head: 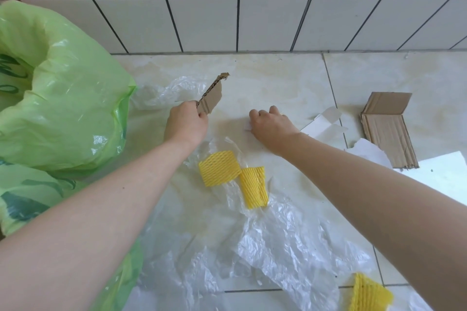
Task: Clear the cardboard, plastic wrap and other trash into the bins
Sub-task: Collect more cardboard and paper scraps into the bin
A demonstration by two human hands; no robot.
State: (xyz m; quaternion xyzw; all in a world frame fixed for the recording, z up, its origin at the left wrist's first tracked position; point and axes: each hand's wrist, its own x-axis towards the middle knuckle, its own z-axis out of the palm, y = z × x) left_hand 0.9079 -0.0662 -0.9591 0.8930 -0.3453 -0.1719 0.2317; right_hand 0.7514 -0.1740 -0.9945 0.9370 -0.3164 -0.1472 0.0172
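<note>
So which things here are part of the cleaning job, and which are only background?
Job:
left hand holding cardboard scrap
right hand
folded cardboard
plastic wrap
yellow foam nets
white paper
green bin bag

Background:
tiled wall
floor

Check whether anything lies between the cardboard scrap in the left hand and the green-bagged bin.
Nothing visible does. The left hand holds the cardboard scrap up off the floor, and the green bin bag gapes open just to its left, with only flat clear plastic wrap on the floor between.

Green plastic bin bag point(58, 98) cut by left edge; yellow foam net sleeve point(369, 294) cut by bottom edge; small white scrap point(248, 126) mostly hidden under right hand point(271, 125).
</note>
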